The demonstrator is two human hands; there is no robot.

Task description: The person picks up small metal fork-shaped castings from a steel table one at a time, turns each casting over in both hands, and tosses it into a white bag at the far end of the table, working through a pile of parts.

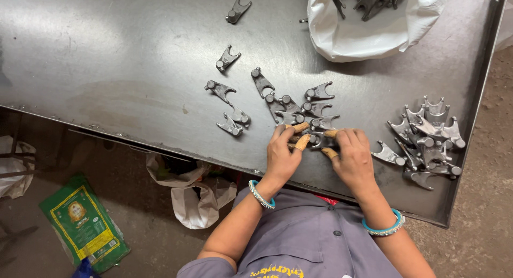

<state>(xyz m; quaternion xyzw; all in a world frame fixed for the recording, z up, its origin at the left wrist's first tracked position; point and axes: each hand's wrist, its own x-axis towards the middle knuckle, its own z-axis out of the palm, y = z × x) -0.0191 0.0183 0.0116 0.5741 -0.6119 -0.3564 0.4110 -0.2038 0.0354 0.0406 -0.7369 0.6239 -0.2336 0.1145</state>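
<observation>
Left hand (281, 154) and right hand (352, 156), fingertips capped, pinch one small grey forked metal casting (315, 140) between them at near edge of steel counter (107, 53). Loose castings (299, 109) ahead within reach; heaped castings (427, 139) kept apart at right; white bag (368, 37) holds more.

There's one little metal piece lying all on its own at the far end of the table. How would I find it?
Start at the white bag of parts at the far edge of the steel table, then look left along that edge. The lone forked metal piece lies there, dark grey. Unlike the loose parts by the hands, it has no neighbour touching it.
</observation>
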